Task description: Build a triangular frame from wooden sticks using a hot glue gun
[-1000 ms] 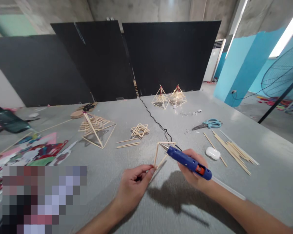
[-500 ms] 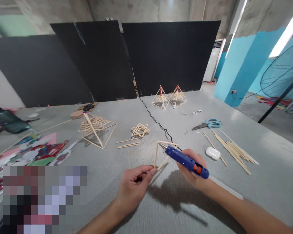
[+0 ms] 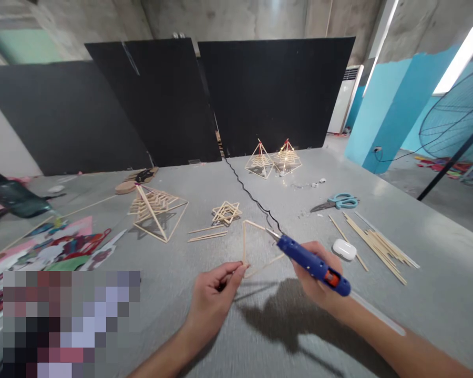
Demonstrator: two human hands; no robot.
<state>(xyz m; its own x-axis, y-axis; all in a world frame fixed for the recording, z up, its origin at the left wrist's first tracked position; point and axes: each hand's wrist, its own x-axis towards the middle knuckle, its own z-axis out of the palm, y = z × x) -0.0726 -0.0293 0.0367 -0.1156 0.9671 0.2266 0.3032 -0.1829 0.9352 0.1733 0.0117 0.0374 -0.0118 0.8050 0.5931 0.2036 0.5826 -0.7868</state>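
My left hand [image 3: 217, 291] pinches one corner of a small frame of thin wooden sticks [image 3: 244, 242] between thumb and fingertips, holding it above the table. My right hand [image 3: 309, 286] is wrapped round a blue hot glue gun [image 3: 305, 258], whose clear glue stick trails from the back. The gun's metal tip is at the frame's upper stick; whether it touches cannot be made out. Just beyond lie a star-shaped stack of sticks [image 3: 226, 212] and several loose sticks [image 3: 207, 237]. A larger stick pyramid [image 3: 153, 212] stands to the left.
Two stick pyramids stand at the back, the right one [image 3: 287, 157] lit. Blue-handled scissors [image 3: 342, 201], a white case [image 3: 344, 250] and a bundle of sticks [image 3: 378, 247] lie right. A black cord [image 3: 252, 193] crosses the table [image 3: 173, 273]. Coloured scraps [image 3: 71, 247] lie left.
The glue gun has moved right and slightly down, its tip now further along the frame's upper stick. The stick frame has shifted left and turned. Lights on the right back pyramid have come on.
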